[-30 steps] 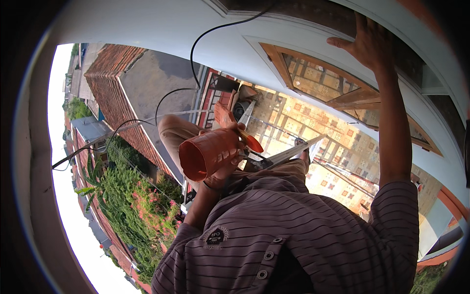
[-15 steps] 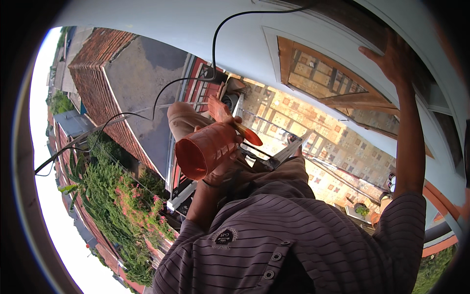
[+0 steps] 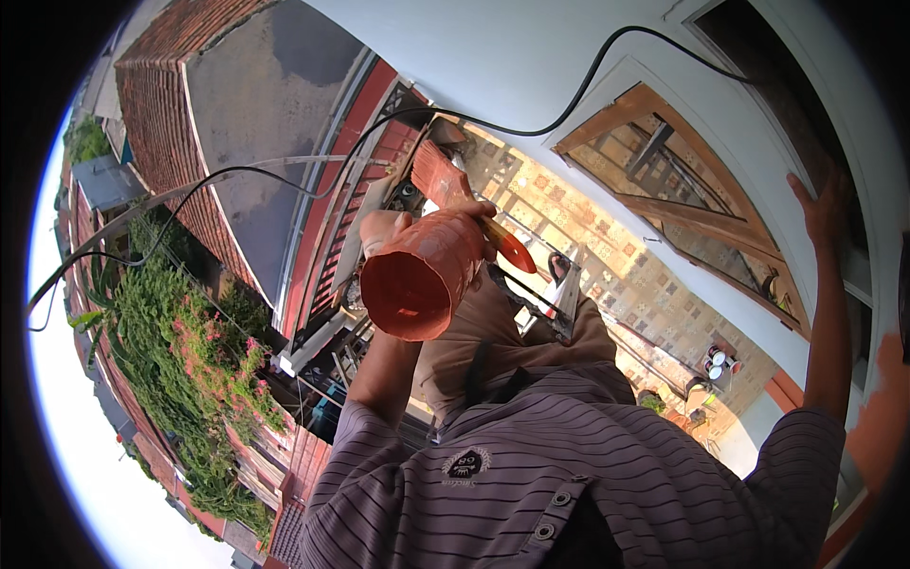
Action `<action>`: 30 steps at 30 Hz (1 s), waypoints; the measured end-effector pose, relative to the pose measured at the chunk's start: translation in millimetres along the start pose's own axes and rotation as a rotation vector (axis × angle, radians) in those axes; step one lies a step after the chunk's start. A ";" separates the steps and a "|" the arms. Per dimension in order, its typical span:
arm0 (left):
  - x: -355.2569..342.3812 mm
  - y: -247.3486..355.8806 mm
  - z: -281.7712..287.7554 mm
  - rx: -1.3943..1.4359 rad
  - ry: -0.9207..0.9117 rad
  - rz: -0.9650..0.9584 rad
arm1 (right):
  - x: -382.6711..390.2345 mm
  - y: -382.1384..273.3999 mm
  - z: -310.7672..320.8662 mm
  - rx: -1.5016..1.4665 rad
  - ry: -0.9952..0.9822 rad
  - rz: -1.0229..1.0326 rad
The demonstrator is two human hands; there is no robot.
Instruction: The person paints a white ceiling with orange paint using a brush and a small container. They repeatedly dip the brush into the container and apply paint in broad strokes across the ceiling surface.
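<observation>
My left hand is closed around an orange-red cup, its open mouth tilted toward me. Smears of the same colour coat the cup's side. A paintbrush with orange-red bristles is gripped in that hand too, lying across the far side of the cup, its orange-yellow handle slanting to the right. Part of the left palm is hidden by the cup. Over at the right, my right hand lies against the dark edge of a recess in the pale wall, fingers apart and holding nothing.
A black cable hangs across the view ahead of the cup. Below me are ladder-like metal parts and a patterned tile floor far down. A wood-framed window is in the pale wall. Roofs and shrubs lie left.
The view has shifted. My right hand has slid nearer to me along the recess edge. My left hand keeps hold of the cup and paintbrush, now slightly farther right in view.
</observation>
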State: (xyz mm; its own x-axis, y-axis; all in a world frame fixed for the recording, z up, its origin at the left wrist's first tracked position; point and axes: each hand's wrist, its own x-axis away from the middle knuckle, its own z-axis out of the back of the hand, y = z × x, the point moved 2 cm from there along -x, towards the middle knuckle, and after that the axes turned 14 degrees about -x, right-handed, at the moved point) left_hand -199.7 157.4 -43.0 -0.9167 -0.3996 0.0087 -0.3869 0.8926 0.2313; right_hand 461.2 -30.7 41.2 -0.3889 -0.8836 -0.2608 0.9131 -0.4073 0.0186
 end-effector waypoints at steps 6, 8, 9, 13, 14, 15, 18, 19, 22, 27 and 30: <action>9.4 22.2 6.7 -0.123 0.246 0.111 | -1.9 4.9 7.3 0.164 -0.064 -0.016; 7.3 18.9 8.1 -0.177 0.323 0.163 | -2.1 3.4 8.6 0.212 -0.061 0.037; 5.1 16.6 8.1 -0.191 0.312 0.181 | -2.3 3.9 9.0 0.200 -0.070 -0.013; -3.4 7.4 10.6 -0.190 0.298 0.239 | -4.6 0.2 8.8 0.159 -0.008 0.037; -4.0 6.3 11.1 -0.182 0.299 0.250 | -5.3 -0.9 8.0 0.142 0.010 0.069; -3.8 7.8 9.9 -0.173 0.298 0.255 | -6.2 -1.6 8.2 0.123 0.018 0.087; -5.0 5.3 10.8 -0.175 0.329 0.247 | -7.2 -1.2 8.2 0.116 0.035 0.123; -6.3 5.8 11.9 -0.162 0.315 0.256 | -7.5 -0.2 8.7 0.128 0.030 0.107; -12.0 1.5 17.8 -0.091 0.309 0.297 | -6.8 3.8 7.5 0.153 0.000 0.064; -14.9 -2.1 22.1 -0.064 0.359 0.303 | -5.6 4.3 5.0 0.079 0.022 0.077; -21.0 -0.7 27.6 0.033 0.163 0.288 | -4.4 3.5 3.2 0.039 0.015 0.069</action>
State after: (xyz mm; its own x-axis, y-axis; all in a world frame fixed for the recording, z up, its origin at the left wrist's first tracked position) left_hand -183.0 171.0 -70.2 -0.9619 -0.1553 0.2251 -0.1194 0.9790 0.1650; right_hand 465.7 -29.0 45.5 -0.3232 -0.9065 -0.2717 0.9320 -0.3547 0.0747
